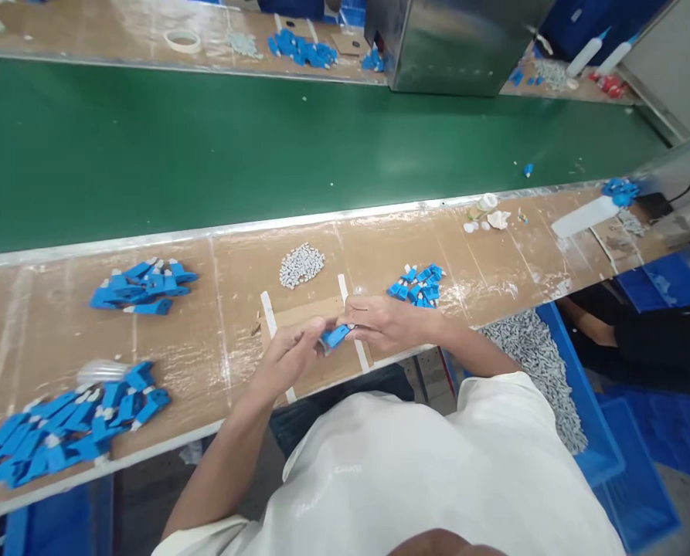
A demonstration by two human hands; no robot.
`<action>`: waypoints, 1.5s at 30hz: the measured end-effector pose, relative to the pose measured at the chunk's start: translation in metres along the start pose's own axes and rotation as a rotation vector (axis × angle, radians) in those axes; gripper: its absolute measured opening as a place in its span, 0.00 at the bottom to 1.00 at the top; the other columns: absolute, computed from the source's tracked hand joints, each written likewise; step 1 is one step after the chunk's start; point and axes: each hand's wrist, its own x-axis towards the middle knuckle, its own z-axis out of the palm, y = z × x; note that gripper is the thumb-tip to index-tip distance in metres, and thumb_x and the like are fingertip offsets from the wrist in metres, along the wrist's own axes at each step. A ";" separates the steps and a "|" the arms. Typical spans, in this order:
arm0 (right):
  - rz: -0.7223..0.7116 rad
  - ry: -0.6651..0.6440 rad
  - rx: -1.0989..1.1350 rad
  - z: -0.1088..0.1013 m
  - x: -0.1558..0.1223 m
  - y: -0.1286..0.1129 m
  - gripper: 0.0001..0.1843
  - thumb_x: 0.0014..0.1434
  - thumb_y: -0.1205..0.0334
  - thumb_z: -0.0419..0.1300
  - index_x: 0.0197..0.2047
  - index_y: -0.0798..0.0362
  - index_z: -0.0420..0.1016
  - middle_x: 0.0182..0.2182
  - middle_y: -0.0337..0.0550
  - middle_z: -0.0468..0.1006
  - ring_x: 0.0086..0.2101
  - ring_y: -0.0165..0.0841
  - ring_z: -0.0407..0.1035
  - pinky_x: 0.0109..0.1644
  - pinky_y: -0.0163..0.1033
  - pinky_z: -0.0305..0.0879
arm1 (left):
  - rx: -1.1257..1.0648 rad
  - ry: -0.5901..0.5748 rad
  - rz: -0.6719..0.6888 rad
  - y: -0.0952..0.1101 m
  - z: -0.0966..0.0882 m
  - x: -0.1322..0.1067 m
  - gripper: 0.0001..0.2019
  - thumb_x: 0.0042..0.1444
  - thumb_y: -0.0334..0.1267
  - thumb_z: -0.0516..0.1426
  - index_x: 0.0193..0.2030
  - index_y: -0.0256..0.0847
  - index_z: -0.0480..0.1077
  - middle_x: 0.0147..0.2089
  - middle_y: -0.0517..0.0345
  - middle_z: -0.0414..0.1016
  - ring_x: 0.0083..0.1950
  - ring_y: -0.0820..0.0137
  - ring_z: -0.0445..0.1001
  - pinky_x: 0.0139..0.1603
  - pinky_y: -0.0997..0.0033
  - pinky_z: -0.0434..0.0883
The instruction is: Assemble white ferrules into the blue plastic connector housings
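Note:
Between my two hands is a small blue plastic part (pixel 338 335) with a pale tip, held just above the near side of the bench. My left hand (pixel 291 351) pinches its left end between thumb and fingers. The fingers of my right hand (pixel 381 320) close on its right end, partly covering the pale tip. A cardboard piece (pixel 315 376) with white tape strips lies beneath. Just beyond my right hand sits a small pile of blue parts (pixel 419 285), and a heap of small grey pieces (pixel 301 266) lies farther back.
Larger piles of blue parts (pixel 141 287) and more blue parts (pixel 72 425) lie to the left. A green conveyor belt (pixel 234 147) runs behind the bench. At right are a white bottle (pixel 585 216), a blue bin (pixel 599 452) of grey pieces and another person's arm (pixel 588 320).

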 end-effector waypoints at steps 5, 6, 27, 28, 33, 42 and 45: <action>0.109 0.093 0.207 0.012 -0.013 -0.025 0.15 0.73 0.55 0.54 0.52 0.55 0.76 0.38 0.47 0.75 0.39 0.35 0.71 0.47 0.40 0.69 | -0.056 -0.149 -0.079 -0.007 0.001 -0.025 0.25 0.57 0.61 0.63 0.38 0.36 0.82 0.29 0.55 0.77 0.26 0.73 0.68 0.31 0.71 0.69; 0.166 0.154 0.294 0.017 -0.016 -0.026 0.17 0.71 0.51 0.58 0.54 0.53 0.76 0.38 0.46 0.77 0.38 0.35 0.72 0.45 0.39 0.70 | -0.128 -0.152 -0.123 -0.011 -0.002 -0.031 0.25 0.54 0.59 0.66 0.41 0.36 0.83 0.33 0.53 0.79 0.27 0.73 0.70 0.31 0.71 0.70; 0.646 0.512 0.462 0.124 0.029 0.013 0.15 0.62 0.48 0.65 0.42 0.50 0.86 0.28 0.38 0.69 0.29 0.32 0.65 0.37 0.41 0.69 | -1.156 0.146 -0.381 -0.089 -0.025 -0.047 0.13 0.57 0.31 0.65 0.47 0.26 0.78 0.34 0.49 0.79 0.30 0.76 0.79 0.30 0.86 0.75; 0.635 0.509 0.457 0.124 0.030 0.014 0.14 0.62 0.48 0.65 0.40 0.49 0.86 0.27 0.38 0.69 0.30 0.33 0.66 0.38 0.42 0.69 | -1.166 0.143 -0.381 -0.089 -0.026 -0.047 0.12 0.56 0.31 0.65 0.47 0.26 0.78 0.34 0.49 0.80 0.30 0.76 0.79 0.30 0.86 0.75; 0.577 0.528 0.398 0.115 0.028 0.010 0.12 0.63 0.49 0.64 0.39 0.45 0.87 0.32 0.43 0.72 0.33 0.36 0.67 0.36 0.43 0.68 | -1.183 0.113 -0.382 -0.092 -0.028 -0.050 0.13 0.54 0.30 0.67 0.46 0.27 0.78 0.35 0.49 0.79 0.32 0.74 0.81 0.32 0.85 0.76; 0.551 0.520 0.373 0.107 0.020 0.004 0.11 0.65 0.50 0.63 0.41 0.41 0.87 0.34 0.44 0.76 0.35 0.38 0.71 0.39 0.46 0.71 | -1.118 0.073 -0.288 -0.090 -0.033 -0.055 0.20 0.45 0.35 0.73 0.41 0.34 0.71 0.44 0.45 0.82 0.43 0.61 0.85 0.31 0.81 0.79; 0.531 0.532 0.344 0.111 0.021 0.005 0.10 0.64 0.53 0.64 0.39 0.41 0.88 0.33 0.44 0.74 0.35 0.38 0.70 0.37 0.44 0.70 | -1.102 0.096 -0.201 -0.087 -0.030 -0.054 0.24 0.40 0.38 0.76 0.41 0.36 0.71 0.41 0.49 0.82 0.45 0.59 0.85 0.32 0.78 0.79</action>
